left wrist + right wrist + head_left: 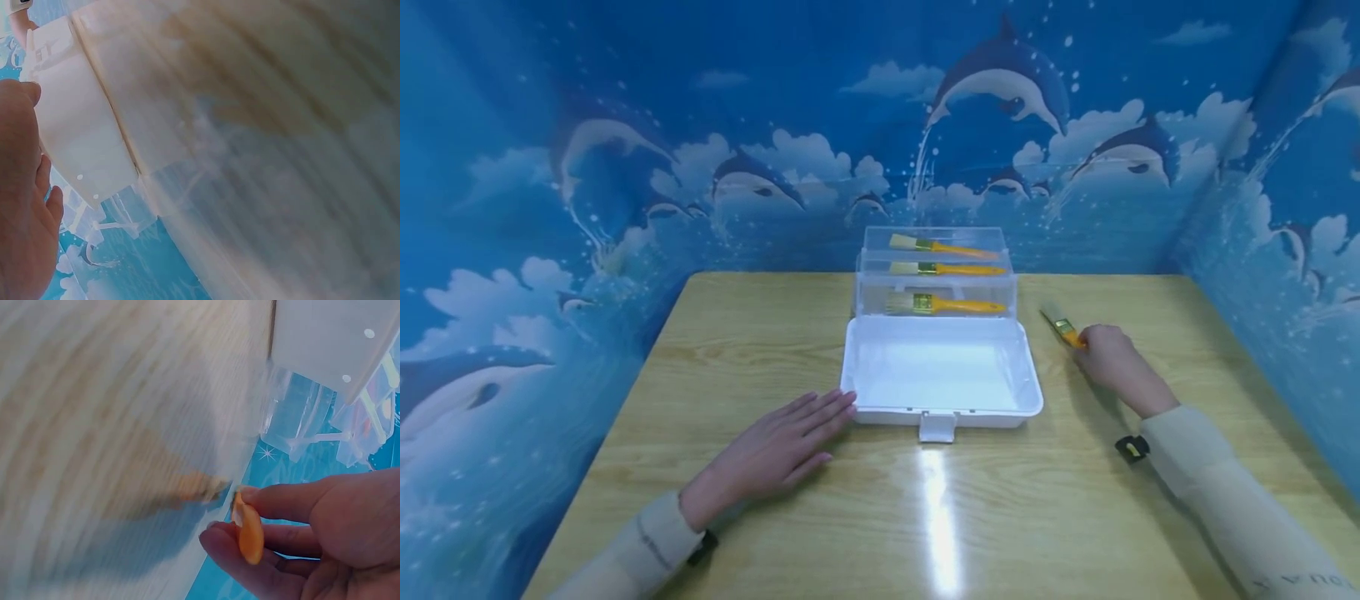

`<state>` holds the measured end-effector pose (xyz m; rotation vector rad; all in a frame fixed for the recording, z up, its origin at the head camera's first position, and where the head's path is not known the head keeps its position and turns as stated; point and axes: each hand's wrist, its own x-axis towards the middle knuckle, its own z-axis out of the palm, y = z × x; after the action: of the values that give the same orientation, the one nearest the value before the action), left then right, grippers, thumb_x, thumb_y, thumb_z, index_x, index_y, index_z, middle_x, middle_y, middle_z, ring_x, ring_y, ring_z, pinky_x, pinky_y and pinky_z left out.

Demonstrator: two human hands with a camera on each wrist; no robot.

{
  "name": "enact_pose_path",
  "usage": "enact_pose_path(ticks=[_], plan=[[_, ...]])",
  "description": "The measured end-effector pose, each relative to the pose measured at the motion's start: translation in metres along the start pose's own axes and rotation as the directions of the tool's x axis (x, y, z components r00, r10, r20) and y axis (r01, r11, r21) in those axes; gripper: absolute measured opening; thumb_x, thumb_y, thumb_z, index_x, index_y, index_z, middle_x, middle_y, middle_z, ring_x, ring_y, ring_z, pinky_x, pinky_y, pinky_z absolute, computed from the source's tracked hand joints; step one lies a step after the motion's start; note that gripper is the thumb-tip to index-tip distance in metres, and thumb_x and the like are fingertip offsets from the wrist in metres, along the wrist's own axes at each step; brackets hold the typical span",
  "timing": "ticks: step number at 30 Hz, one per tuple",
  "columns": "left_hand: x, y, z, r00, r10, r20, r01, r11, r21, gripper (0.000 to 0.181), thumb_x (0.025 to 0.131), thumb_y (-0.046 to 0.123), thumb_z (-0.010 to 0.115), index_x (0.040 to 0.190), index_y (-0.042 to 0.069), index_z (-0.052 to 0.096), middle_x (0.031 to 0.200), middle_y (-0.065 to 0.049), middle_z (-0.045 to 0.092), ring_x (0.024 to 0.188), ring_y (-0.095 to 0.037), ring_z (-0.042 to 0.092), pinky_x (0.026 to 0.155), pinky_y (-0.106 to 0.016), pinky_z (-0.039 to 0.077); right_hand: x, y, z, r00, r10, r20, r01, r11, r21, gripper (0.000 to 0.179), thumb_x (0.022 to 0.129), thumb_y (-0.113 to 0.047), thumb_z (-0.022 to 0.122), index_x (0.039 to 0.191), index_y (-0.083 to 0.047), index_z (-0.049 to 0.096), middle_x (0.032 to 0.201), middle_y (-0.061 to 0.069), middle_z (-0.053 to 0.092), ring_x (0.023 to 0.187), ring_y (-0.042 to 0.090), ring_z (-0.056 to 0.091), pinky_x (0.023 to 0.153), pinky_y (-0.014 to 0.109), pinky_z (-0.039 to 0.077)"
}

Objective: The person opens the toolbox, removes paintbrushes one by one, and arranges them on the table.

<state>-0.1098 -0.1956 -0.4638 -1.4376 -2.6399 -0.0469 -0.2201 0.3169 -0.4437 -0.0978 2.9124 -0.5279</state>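
Observation:
A white plastic box (936, 418) stands open on the table, its clear tiered trays folded out behind it. Three paintbrushes with orange handles lie on the tiers: a top brush (943, 247), a middle brush (947, 269) and a lower brush (947, 305). To the right of the box, my right hand (1108, 354) pinches another paintbrush (1063, 325) by its handle, bristles pointing away. In the right wrist view, thumb and fingers hold the orange handle (250, 534). My left hand (782, 446) has straight fingers, their tips at the box's front left corner.
The wooden table (752, 333) reaches back to a blue curtain (820, 100) printed with dolphins, which also rises on both sides. A latch (937, 427) hangs from the front of the box. Light glares off the table in front of it.

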Motion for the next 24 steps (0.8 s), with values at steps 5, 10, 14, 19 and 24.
enact_pose_path(ticks=[5,10,14,19,24], plan=[[0.000,-0.001,0.001,1.000,-0.003,0.012,0.003,1.000,0.001,0.067,0.107,0.036,0.048,0.163,0.012,0.021,0.171,-0.003,0.014,0.157,-0.020,0.018,0.128,-0.041,0.020,0.005,-0.002,0.002,0.999,0.042,0.026,-0.041,0.999,-0.017,0.028,0.094,-0.007,0.062,0.104,0.020,0.063,0.094,0.032,0.067,0.072,0.030,0.062,0.062,0.042,0.056],[-0.001,0.000,0.002,1.000,-0.005,0.008,0.005,1.000,0.000,0.066,0.107,0.036,0.048,0.163,0.012,0.021,0.171,-0.002,0.014,0.157,-0.020,0.017,0.128,-0.040,0.020,0.008,-0.006,0.005,0.998,0.045,0.043,-0.045,0.999,0.003,0.027,0.096,-0.009,0.060,0.098,0.018,0.063,0.084,0.025,0.066,0.065,0.026,0.059,0.055,0.036,0.054],[-0.001,-0.001,0.003,1.000,-0.002,0.000,0.002,1.000,-0.001,0.068,0.107,0.036,0.049,0.163,0.012,0.020,0.171,-0.002,0.013,0.157,-0.020,0.017,0.129,-0.038,0.016,0.010,-0.009,0.008,0.995,0.074,0.066,-0.075,0.997,0.019,0.028,0.099,-0.012,0.056,0.096,0.015,0.063,0.079,0.020,0.063,0.061,0.023,0.057,0.050,0.030,0.052],[-0.001,-0.001,0.003,1.000,0.003,-0.005,-0.003,1.000,-0.003,0.069,0.107,0.036,0.049,0.163,0.012,0.019,0.171,-0.003,0.014,0.157,-0.021,0.019,0.130,-0.034,0.009,0.009,-0.012,0.009,0.992,0.103,0.072,-0.104,0.994,0.022,0.029,0.100,-0.013,0.055,0.100,0.016,0.062,0.080,0.020,0.063,0.060,0.023,0.057,0.050,0.030,0.052],[-0.002,0.000,0.002,1.000,0.005,-0.012,-0.005,1.000,0.003,0.068,0.106,0.036,0.049,0.163,0.011,0.021,0.171,-0.003,0.015,0.156,-0.021,0.019,0.129,-0.037,0.014,0.007,-0.013,0.009,0.993,0.097,0.068,-0.099,0.995,0.030,0.030,0.100,-0.013,0.056,0.101,0.017,0.061,0.077,0.019,0.062,0.057,0.021,0.057,0.048,0.030,0.052]])
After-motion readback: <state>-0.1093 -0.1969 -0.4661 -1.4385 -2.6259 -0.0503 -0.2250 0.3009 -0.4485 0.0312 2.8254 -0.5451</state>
